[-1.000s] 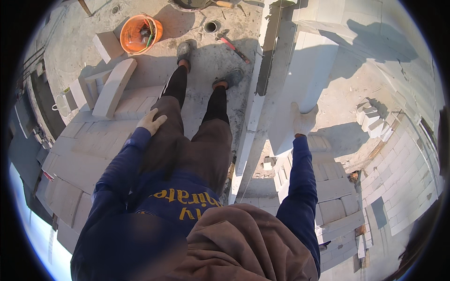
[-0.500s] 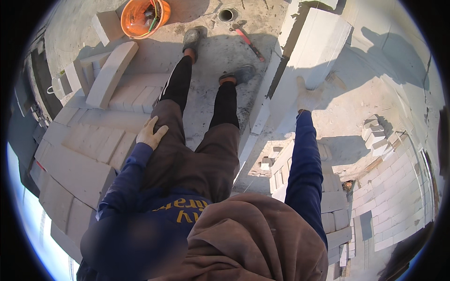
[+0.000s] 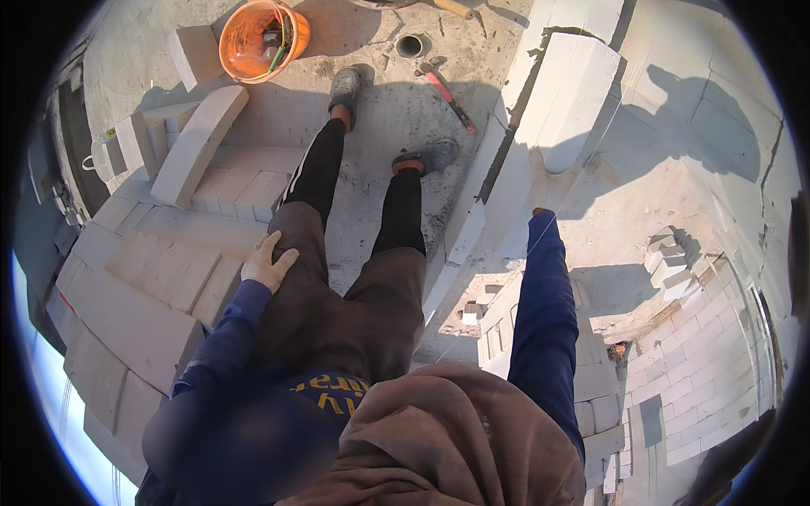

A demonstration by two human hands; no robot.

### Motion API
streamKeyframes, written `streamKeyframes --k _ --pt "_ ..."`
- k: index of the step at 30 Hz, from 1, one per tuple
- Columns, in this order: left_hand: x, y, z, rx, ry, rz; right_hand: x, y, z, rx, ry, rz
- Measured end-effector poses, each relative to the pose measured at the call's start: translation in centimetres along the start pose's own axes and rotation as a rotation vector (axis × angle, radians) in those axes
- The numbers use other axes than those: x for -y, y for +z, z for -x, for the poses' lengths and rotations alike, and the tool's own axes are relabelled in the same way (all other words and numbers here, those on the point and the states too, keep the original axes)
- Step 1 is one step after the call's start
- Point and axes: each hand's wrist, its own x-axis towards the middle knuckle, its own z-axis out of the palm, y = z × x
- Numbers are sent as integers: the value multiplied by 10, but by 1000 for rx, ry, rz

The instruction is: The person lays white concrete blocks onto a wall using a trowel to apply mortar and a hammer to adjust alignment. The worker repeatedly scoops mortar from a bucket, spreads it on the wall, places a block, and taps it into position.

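Observation:
My left hand (image 3: 268, 261), in a pale work glove, rests on my left thigh. Its thumb stands apart from the fingers, and it holds nothing. To the right, my right arm reaches out to a long white building block (image 3: 567, 97) lying on a low wall. My right hand (image 3: 550, 179), in a pale glove too, spans the block's near end, with thumb and fingers apart on either side. The glove blends with the pale block, so the fingertips are hard to make out. Another white block (image 3: 582, 15) lies beyond the far end, across a narrow gap.
Stacked white blocks (image 3: 164, 266) fill the left side, with one block (image 3: 201, 145) lying slanted on top. Ahead are an orange bucket (image 3: 245, 66) with tools inside, a pipe opening (image 3: 411, 46) and a red-handled hammer (image 3: 445, 97). More block stacks (image 3: 603, 384) stand beyond the wall.
The view has shifted slightly, bringing a wooden handle into sight at the top. Both hands keep their places, left on the thigh and right at the block's end.

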Motion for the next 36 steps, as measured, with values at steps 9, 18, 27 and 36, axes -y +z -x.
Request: streamKeyframes --k 9,18,27,36 --pt "-10 3 1 -7 -24 -3 -2 14 -16 -18 -66 94" --pt "-16 0 0 -13 -16 -29 8 20 -19 21 40 153" --pt "-22 -6 2 -14 -17 -27 -2 38 -14 50 76 119" --pt "-23 -10 0 -5 -13 -29 -10 47 -15 23 115 196"
